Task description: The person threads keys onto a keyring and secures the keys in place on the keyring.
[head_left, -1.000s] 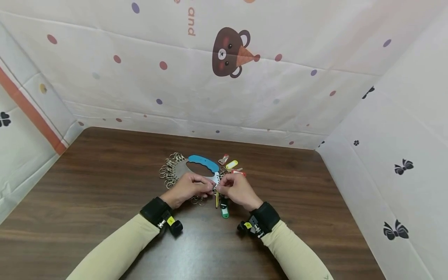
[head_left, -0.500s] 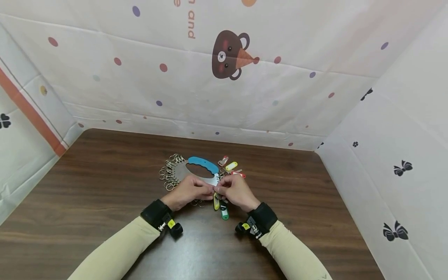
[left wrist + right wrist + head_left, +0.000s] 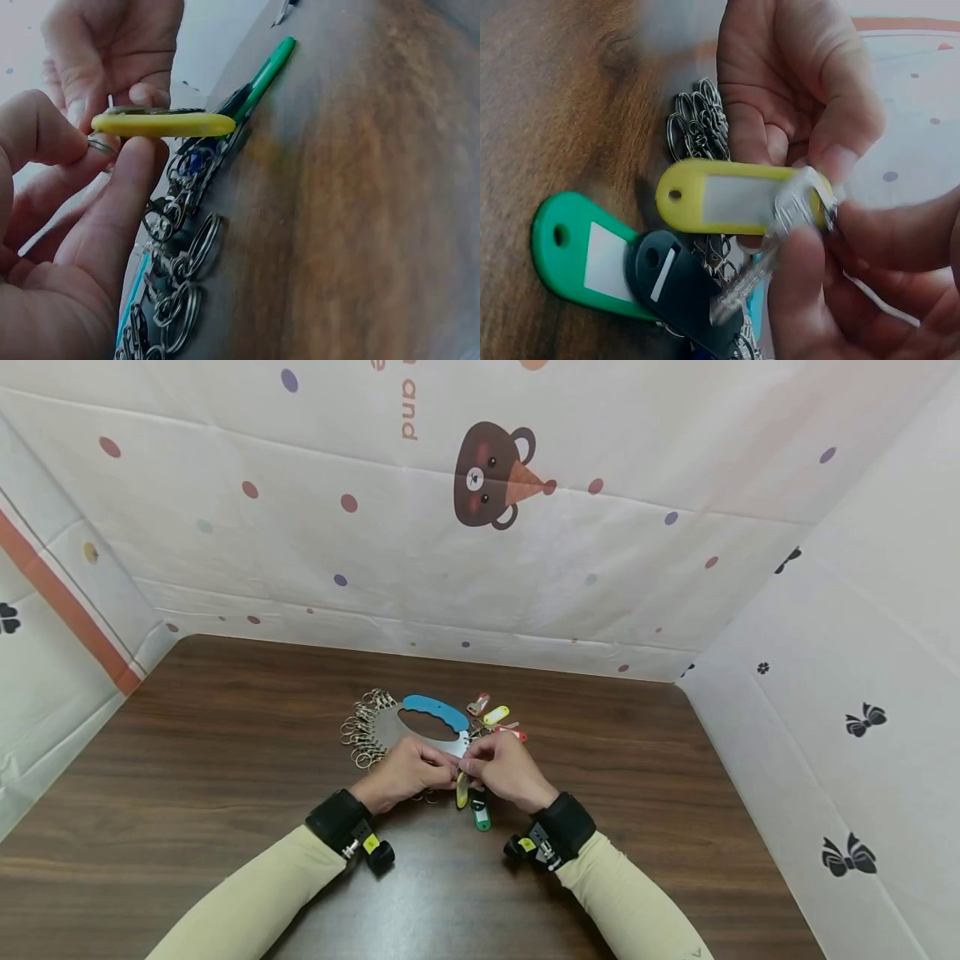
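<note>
My left hand (image 3: 408,772) pinches a small split ring (image 3: 101,145) between thumb and finger. My right hand (image 3: 512,768) meets it fingertip to fingertip and pinches the same ring from the other side. From the ring hang a yellow key tag (image 3: 739,196) with a white label and a silver key (image 3: 742,289), which lies by the right fingers and looks blurred. Under the hands lies a grey metal plate (image 3: 387,725) with a blue handle (image 3: 437,710), its lower edge hidden. A green key tag (image 3: 481,816) and a dark key (image 3: 682,289) rest just below the right hand.
Metal clasps with rings (image 3: 362,731) line the plate's left side. Beyond the right hand lie another yellow tag (image 3: 496,715), a red tag (image 3: 513,734) and a red-and-white tag (image 3: 478,703). The brown wooden table (image 3: 637,827) meets a patterned sheet (image 3: 375,552) behind.
The yellow tag below the fingertips has turned, showing its broad side half a second ago and a narrower side now. Both hands stay nearly in place, with small finger shifts.
</note>
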A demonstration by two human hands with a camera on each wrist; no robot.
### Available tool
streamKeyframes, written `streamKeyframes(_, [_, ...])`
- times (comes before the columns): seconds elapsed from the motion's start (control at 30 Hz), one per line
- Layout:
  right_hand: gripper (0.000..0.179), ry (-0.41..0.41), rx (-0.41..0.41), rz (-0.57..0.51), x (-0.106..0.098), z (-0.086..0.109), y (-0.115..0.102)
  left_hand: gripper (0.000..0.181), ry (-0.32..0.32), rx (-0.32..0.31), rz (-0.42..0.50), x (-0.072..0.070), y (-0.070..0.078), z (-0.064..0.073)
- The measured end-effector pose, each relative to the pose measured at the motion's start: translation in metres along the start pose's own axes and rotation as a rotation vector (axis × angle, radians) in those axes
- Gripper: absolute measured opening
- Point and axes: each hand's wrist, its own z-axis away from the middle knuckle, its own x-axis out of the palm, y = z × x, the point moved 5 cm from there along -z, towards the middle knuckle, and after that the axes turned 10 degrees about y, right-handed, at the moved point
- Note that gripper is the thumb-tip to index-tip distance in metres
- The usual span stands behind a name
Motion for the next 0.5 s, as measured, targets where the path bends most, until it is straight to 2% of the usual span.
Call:
streamKeyframes(0.17, [0.015,0.073,0.013,0.052,-0.0021,-0.0007,-0.0011,0.017,0.042,0.087,-0.111,0.0006,0.0058,0.0005])
streamKeyframes(0.33, [0.014,0.079,0.023,0.076,0.0023,-0.0018,-0.0026,0.02,0.051,0.123,-0.168,-0.0003,0.0088,0.0019])
streamKeyframes(0.5, [0.014,0.073,-0.034,0.088,0.0049,-0.0019,-0.0075,0.024,0.042,0.157,-0.199,-0.0009,0.011,0.0014])
